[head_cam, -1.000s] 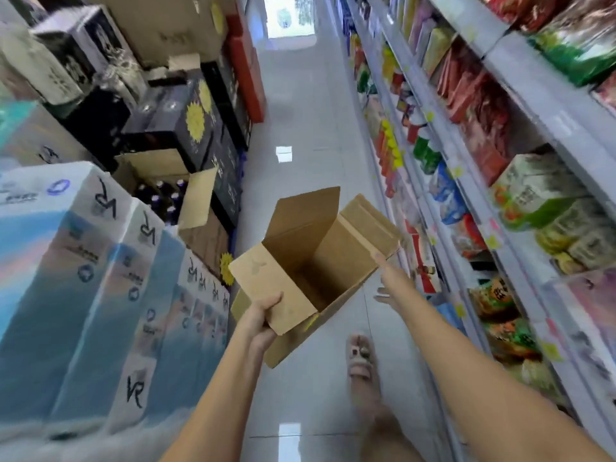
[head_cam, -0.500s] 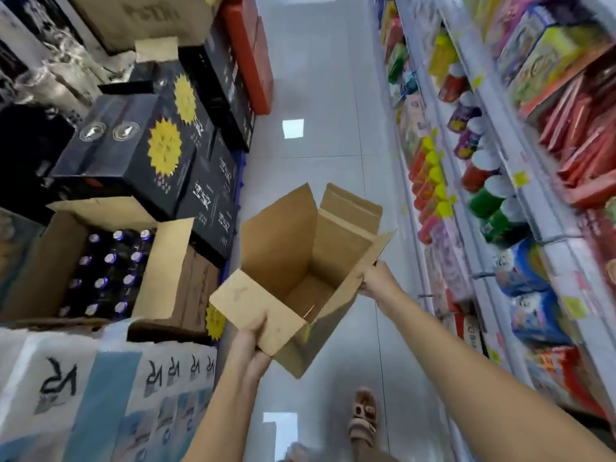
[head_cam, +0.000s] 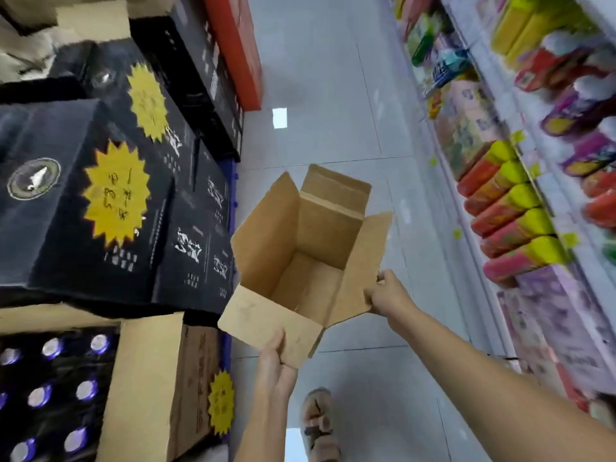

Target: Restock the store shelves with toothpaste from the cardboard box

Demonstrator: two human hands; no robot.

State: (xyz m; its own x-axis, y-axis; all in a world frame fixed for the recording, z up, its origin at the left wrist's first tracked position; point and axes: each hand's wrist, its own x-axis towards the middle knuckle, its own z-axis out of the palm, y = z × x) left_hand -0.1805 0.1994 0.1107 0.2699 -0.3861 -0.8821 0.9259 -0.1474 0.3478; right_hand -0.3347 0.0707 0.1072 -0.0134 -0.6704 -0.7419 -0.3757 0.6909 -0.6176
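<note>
Sandal and toes of one foot (head_cam: 319,425) show at the bottom centre of the frame, on pale floor tiles (head_cam: 333,95). Just above, the left hand (head_cam: 277,363) pinches the nearest flap of the cardboard box (head_cam: 310,261), thumb on top of the flap and fingers curled beneath it. The right hand (head_cam: 388,295) grips the edge of the right-hand flap, fingers wrapped over the cardboard. Between the two hands the box hangs in mid-frame above the floor, tilted, with all four flaps open and its mouth towards the camera. Inside, only bare brown walls and bottom can be seen.

At lower left stands an open brown carton (head_cam: 146,388) packed with dark bottles (head_cam: 50,371), their round caps shining, and a yellow starburst sticker (head_cam: 221,403) on its side. Above it, filling the left of the frame, are stacked black cartons (head_cam: 50,235), two of them with larger yellow starbursts. Farther up, at top centre-left, a red carton (head_cam: 233,45) stands on the floor.

Along the right edge run the store shelves (head_cam: 550,208), blurred, crowded with colourful goods, among them a row of red-and-yellow packs (head_cam: 506,211). What those packs hold cannot be told.
</note>
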